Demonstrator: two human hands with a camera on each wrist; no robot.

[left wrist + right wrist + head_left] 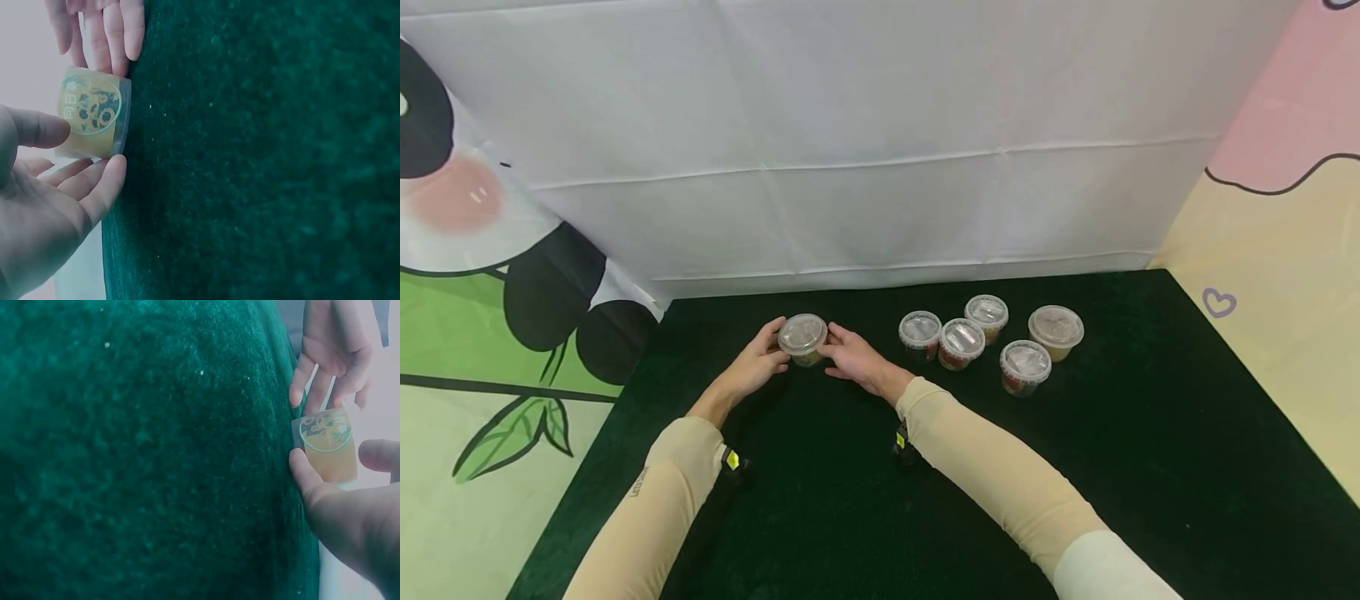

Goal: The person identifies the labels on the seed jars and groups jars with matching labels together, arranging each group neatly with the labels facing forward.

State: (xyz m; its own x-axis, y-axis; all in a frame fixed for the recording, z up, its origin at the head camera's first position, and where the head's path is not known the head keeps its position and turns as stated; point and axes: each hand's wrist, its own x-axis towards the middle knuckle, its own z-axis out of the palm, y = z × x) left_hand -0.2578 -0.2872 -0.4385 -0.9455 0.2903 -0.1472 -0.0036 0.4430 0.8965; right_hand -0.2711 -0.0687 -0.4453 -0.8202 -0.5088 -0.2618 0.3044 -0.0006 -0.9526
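Note:
A small clear tub (802, 338) with a round lid is between both hands at the back left of the dark green cloth. Its round printed label (94, 105) and yellowish contents show in the left wrist view. My left hand (760, 360) holds the tub's left side, its thumb across the front in the left wrist view. From the other side my right hand (859, 360) holds it too, fingertips against the wall. Whether the base touches the cloth, I cannot tell.
To the right stand several similar lidded tubs: one dark (921, 330), two with red contents (961, 340) (1024, 363), and two paler ones (987, 313) (1056, 327). A white cloth wall (880, 217) rises behind the table. Printed hangings (1285, 275) border the sides.

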